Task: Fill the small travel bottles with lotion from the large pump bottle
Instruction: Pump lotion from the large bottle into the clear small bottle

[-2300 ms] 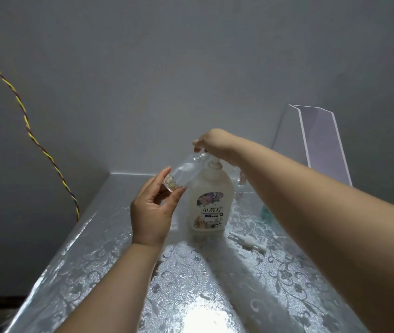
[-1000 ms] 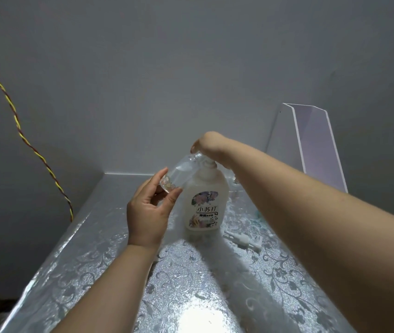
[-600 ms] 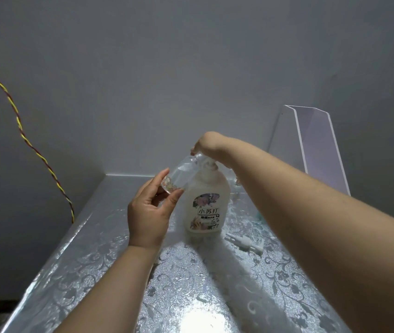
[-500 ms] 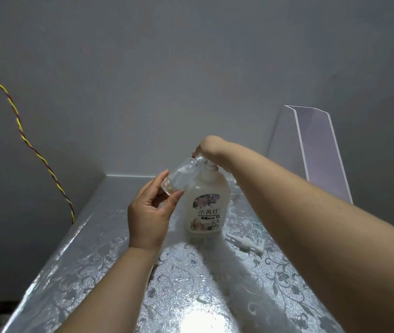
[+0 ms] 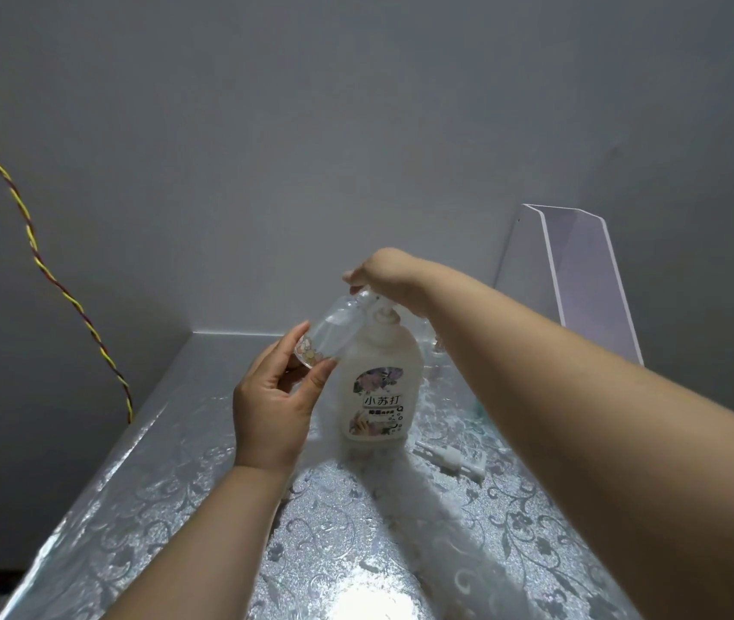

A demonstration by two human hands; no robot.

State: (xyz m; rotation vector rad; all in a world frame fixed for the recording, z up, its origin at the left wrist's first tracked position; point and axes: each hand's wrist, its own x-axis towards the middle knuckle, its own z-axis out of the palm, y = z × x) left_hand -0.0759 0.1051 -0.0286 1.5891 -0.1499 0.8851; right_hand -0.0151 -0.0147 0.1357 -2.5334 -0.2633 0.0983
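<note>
The small clear bottle (image 5: 333, 326) is tilted, its mouth up against the spout of the big white pump bottle (image 5: 380, 396), which stands mid-worktop towards the far end. The left hand (image 5: 273, 404) pinches the small bottle's flowered base between thumb and fingers. The right hand (image 5: 385, 272) lies over the pump head; I cannot tell whether its fingers wrap it or merely press. Half a second ago that hand sat lower, and now it has risen a little, so one stroke looks finished with the small bottle unmoved at the spout. Filling seems midway, and how full the bottle is I can't make out. A loose white cap (image 5: 450, 458) lies on the silver worktop (image 5: 177, 507), right of the pump bottle.
</note>
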